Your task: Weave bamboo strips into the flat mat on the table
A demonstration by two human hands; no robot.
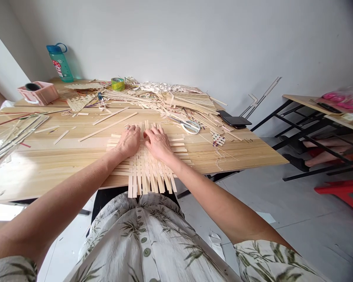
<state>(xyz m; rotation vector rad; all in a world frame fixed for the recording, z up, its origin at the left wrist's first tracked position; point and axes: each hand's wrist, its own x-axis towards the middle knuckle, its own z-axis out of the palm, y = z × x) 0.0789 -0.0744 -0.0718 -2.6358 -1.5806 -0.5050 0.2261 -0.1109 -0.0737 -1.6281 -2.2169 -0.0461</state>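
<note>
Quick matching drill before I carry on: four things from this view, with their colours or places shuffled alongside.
Things:
1. Bottle
2. Crate
3. Scissors
4. Mat

Colours or places:
A. Pink, at the far left of the table
B. Under the left hand and right hand
C. White handles, to the right of both hands
D. Teal, with a blue lid

Pairs: 1-D, 2-A, 3-C, 4-B
</note>
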